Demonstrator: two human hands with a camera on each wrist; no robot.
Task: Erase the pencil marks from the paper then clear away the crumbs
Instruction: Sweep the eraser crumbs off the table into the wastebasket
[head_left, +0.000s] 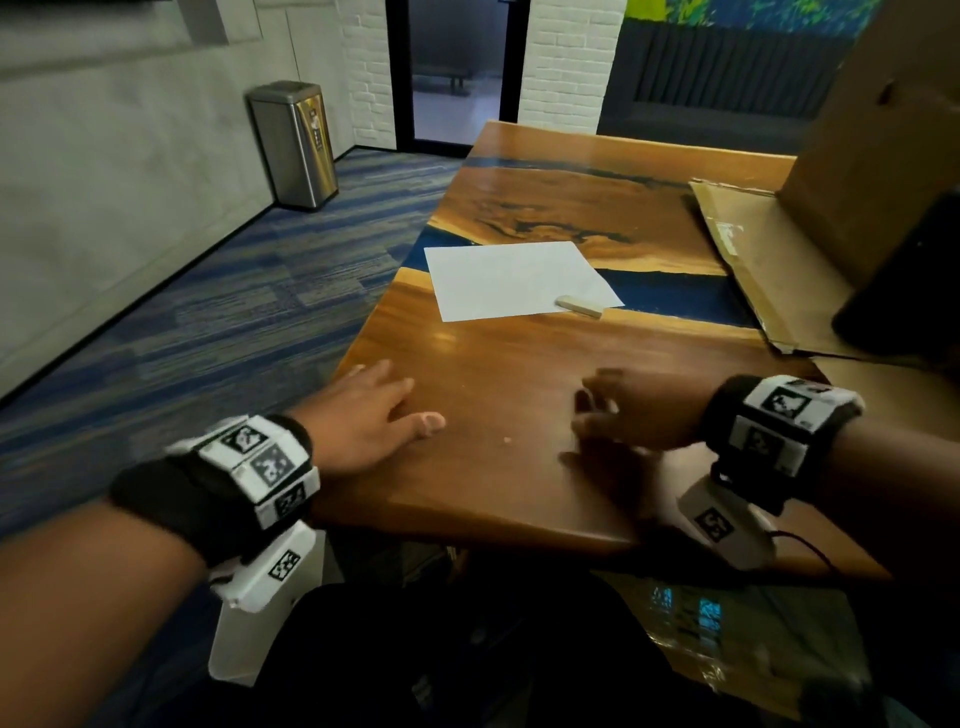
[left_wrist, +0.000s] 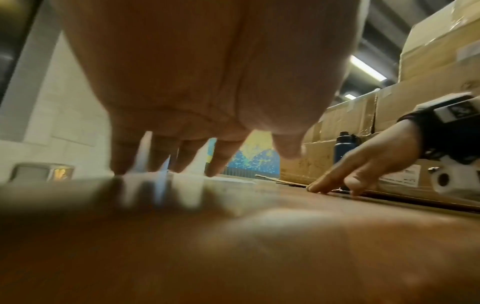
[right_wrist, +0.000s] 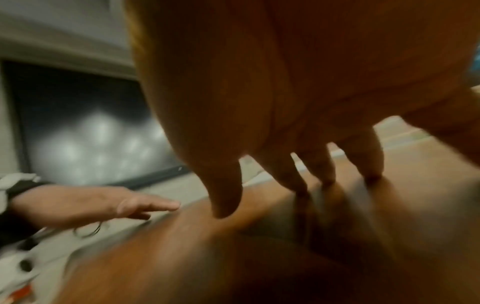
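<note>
A white sheet of paper (head_left: 511, 278) lies on the wooden table (head_left: 519, 364), with a pale eraser (head_left: 579, 305) resting on its near right corner. My left hand (head_left: 374, 410) rests flat on the table near its left edge, fingers straight and holding nothing. My right hand (head_left: 623, 415) is blurred, its fingers extended down and touching the tabletop well short of the paper. A tiny pale crumb (head_left: 507, 440) lies between the two hands. In the left wrist view my right hand (left_wrist: 345, 176) touches the wood with its fingertips. In the right wrist view my left hand (right_wrist: 103, 203) lies flat.
Flattened cardboard (head_left: 753, 260) and a large cardboard box (head_left: 883, 156) take up the table's right side, with a dark object (head_left: 904, 291) beside them. A steel bin (head_left: 296, 143) stands on the carpet by the left wall. A dark bottle (left_wrist: 344, 146) stands by the boxes.
</note>
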